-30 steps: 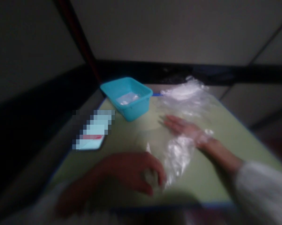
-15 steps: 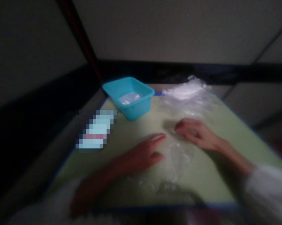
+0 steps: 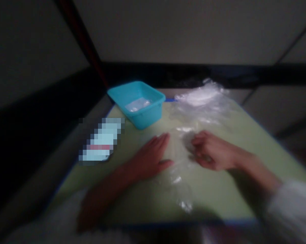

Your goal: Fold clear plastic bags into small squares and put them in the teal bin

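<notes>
A clear plastic bag [image 3: 178, 150] lies spread on the pale green table between my two hands, its near part crumpled. My left hand [image 3: 151, 157] is flat at the bag's left side, thumb apart from the fingers. On the bag's right side, my right hand [image 3: 211, 152] is closed with its fingers curled in. Whether anything sits inside those fingers is hidden and blurred.
A turquoise basin [image 3: 148, 117] stands at the back left, with a clear plastic packet [image 3: 137, 104] inside. A heap of clear plastic bags [image 3: 202, 100] lies at the back right. A blurred-out phone-like object [image 3: 102, 140] rests by the left edge of the table [image 3: 219, 200].
The bag between my hands now lies further up the table and straighter. My left hand has shifted slightly left and flattened. My right hand's fingers have curled in more.
</notes>
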Available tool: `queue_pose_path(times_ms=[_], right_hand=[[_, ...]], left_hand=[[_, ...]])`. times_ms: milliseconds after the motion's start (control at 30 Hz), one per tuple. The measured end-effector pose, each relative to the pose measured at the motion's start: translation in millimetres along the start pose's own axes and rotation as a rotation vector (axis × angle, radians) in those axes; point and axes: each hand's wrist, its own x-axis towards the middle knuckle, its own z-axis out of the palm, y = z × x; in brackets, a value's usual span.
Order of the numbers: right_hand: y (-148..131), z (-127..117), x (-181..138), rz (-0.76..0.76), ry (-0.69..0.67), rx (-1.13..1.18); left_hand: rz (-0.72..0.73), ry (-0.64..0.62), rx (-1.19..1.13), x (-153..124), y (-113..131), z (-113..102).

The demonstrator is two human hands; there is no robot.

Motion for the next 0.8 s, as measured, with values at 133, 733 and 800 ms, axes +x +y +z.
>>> queue_pose_path(times_ms=[133,733,800], right_hand=[[6,-4,-7,0.081,0.072,0.009],[-10,4,3,-0.055,0.116,0.099],[-11,4,5,-0.067,0.082,0.052]], left_hand=[[-0.025,0.025,-0.035,0,-4,-3],[0.022,0.049,-0.045,-1,-4,-2],[0.030,0.045,-0.047,-1,-5,-2]])
